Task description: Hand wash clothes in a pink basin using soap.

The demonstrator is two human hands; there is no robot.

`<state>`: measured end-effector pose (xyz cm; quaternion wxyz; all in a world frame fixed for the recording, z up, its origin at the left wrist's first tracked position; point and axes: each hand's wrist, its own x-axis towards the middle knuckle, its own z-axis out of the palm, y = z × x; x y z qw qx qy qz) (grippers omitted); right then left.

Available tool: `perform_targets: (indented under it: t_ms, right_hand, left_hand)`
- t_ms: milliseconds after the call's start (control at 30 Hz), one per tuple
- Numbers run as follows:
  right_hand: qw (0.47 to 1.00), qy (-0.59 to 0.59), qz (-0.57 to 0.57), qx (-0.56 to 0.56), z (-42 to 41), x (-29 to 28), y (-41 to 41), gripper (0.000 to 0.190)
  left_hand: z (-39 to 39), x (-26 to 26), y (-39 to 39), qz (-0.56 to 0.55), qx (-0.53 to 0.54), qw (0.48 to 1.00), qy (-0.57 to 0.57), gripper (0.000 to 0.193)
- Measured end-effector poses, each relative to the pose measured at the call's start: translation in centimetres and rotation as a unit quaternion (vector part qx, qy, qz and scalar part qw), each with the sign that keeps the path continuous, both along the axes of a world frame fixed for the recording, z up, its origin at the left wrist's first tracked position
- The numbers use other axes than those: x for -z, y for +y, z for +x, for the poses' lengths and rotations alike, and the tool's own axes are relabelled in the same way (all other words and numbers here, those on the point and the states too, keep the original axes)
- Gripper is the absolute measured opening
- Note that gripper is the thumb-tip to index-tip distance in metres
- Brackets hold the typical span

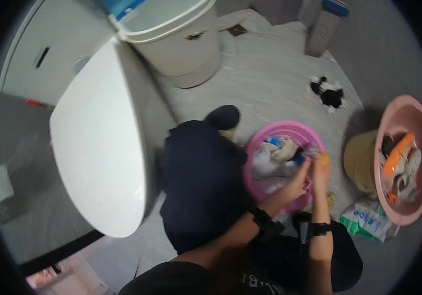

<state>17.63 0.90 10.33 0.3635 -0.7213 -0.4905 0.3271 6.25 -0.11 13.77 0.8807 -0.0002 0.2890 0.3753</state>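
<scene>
Both of my hands are over the right side of a pink plastic basin (255, 143) on the floor. My left hand (300, 180) is nearer the basin's middle, and my right hand (320, 169) is at its right rim. Between and above the fingers shows a pale, wet-looking cloth item (311, 149) with something yellow by the right fingertips. Blur hides which hand grips it. Inside the basin, white and grey cloth items (268, 162) lie with blue and dark pieces in cloudy water.
A white toilet with closed lid (100, 147) stands left, a large pale bin (181, 55) beyond it. At right, a light pink basin (406, 105) holds clothes above a beige bucket (360, 162). A green-and-white packet (369, 219) and black-and-white socks or cloths (330, 96) lie on the floor.
</scene>
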Motion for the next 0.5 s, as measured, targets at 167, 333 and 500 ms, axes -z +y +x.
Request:
perform_targets:
  t_ms: [167,333,500]
  right_hand:
    - [0.974,-0.176,0.046,-0.138,-9.8,-5.0,-2.3,0.031]
    - [0.971,-0.219,0.041,-0.088,-5.6,-4.9,0.4,0.032]
    - [0.968,-0.226,0.079,-0.077,-6.6,-4.0,-1.2,0.031]
  left_hand:
    - [-2.6,6.7,1.4,0.086,-0.035,0.914,-0.394,0.054]
    - [0.1,5.6,-0.2,0.016,-0.02,0.984,-0.176,0.043]
    - [0.2,7.9,-1.2,0.005,-0.086,0.959,-0.271,0.041]
